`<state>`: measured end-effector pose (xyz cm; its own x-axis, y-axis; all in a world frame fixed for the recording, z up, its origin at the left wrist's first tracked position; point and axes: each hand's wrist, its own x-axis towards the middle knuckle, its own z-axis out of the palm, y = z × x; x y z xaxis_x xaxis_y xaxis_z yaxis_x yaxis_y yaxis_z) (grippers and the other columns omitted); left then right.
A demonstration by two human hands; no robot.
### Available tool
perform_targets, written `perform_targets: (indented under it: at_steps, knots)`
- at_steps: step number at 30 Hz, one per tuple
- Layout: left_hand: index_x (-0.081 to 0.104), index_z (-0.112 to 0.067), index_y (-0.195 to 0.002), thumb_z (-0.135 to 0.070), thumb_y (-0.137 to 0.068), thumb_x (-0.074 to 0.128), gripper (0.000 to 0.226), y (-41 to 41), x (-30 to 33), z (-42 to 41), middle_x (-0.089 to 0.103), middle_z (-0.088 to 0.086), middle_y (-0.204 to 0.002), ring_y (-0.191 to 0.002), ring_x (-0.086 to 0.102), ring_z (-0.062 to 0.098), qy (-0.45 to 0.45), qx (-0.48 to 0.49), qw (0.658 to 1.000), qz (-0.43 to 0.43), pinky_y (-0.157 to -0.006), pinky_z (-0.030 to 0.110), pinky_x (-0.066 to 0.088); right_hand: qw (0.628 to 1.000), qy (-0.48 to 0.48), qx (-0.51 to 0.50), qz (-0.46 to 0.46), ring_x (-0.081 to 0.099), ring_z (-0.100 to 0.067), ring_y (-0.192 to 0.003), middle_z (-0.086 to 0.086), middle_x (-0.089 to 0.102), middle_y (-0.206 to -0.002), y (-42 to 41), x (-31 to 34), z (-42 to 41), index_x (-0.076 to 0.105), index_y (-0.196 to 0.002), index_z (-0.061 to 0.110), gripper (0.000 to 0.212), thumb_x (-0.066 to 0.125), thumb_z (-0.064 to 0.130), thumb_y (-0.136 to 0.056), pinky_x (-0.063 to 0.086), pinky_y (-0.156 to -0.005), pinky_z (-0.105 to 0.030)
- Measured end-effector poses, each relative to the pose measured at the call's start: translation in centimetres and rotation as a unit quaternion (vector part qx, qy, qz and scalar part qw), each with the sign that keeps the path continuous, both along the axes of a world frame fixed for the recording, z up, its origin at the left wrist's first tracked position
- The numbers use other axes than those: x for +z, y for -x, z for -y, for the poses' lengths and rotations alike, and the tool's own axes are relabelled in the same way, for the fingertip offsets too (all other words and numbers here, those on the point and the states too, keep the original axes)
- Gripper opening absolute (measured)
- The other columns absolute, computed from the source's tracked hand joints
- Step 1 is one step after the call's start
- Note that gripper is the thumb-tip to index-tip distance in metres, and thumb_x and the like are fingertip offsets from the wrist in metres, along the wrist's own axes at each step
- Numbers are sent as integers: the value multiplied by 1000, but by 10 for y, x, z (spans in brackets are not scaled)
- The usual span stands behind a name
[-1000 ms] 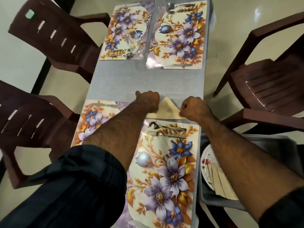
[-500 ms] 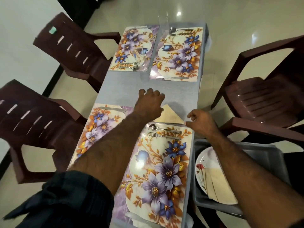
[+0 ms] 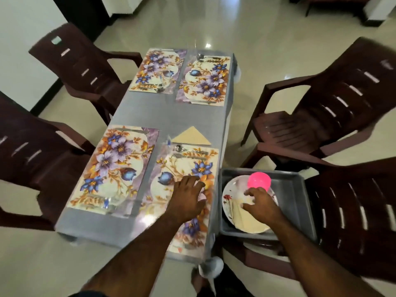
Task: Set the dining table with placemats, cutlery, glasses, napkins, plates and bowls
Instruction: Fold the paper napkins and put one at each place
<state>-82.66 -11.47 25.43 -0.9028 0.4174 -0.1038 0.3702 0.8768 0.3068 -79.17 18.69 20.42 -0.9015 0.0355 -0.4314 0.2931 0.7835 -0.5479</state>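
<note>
Table [image 3: 150,116]: grey-covered, long, seen from the near end; more of it and the floor is in view than half a second ago.
Chairs [image 3: 334,99]: dark brown plastic, two on each side, unchanged in place.
Placemats [image 3: 120,166]: four floral mats, two far, two near; all lie where they did before.
Grey tub [image 3: 297,202]: on the near right chair seat, just beside the table edge; holds a plate [image 3: 232,196] with folded beige napkins [image 3: 246,219] on it and a pink bowl [image 3: 259,180] at its far rim, the bowl not visible earlier.
Folded napkin [image 3: 191,136]: beige triangle on the cloth, just beyond the near right mat, above the spoon and fork [image 3: 188,152]; both hands have left it since the earlier frame.
Left hand [image 3: 188,196]: drawn back from the triangle, now palm-down over the near right mat, fingers loosely spread, holding nothing.
Right hand [image 3: 260,203]: moved from the mat corner into the tub, fingers spread and bent onto the napkin stack on the plate; whether they pinch a napkin cannot be told.
</note>
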Motion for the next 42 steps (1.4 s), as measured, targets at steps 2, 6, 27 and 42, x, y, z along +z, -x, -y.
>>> perform_targets:
  at_steps: [2,6,27,42]
  knots:
    - [66,-22,-122,-47,-77,66,52,-30,-6,-9,61,8,-136,-124,54,35,-14,6,1000,21,-96,49,50,999,-20,9,25,63,-25,-103,2,56,-117,-32,-8,-13,67,-120,24,54,86,42,-73,53,-96,-42]
    - [66,-22,-126,-48,-84,63,50,-78,-6,-36,62,6,-137,-124,56,30,-33,-23,999,31,-100,44,50,997,-38,14,59,63,-23,-105,4,54,-122,-74,-9,-38,64,-119,32,56,78,55,-70,55,-94,-41]
    - [69,-25,-120,-41,-93,66,31,-83,-219,-222,71,2,-119,-108,67,25,-25,197,923,329,-88,33,54,983,4,35,181,63,-29,-108,-3,57,-118,-60,-202,-141,66,-119,26,40,70,38,-80,55,-90,-39]
    - [65,-14,-127,-38,-85,83,51,-29,-310,-236,74,7,-117,-111,67,28,-48,385,854,347,-93,32,55,989,-99,-19,112,60,-37,-118,-11,61,-123,-8,-285,-123,55,-128,19,55,80,38,-83,54,-96,-47]
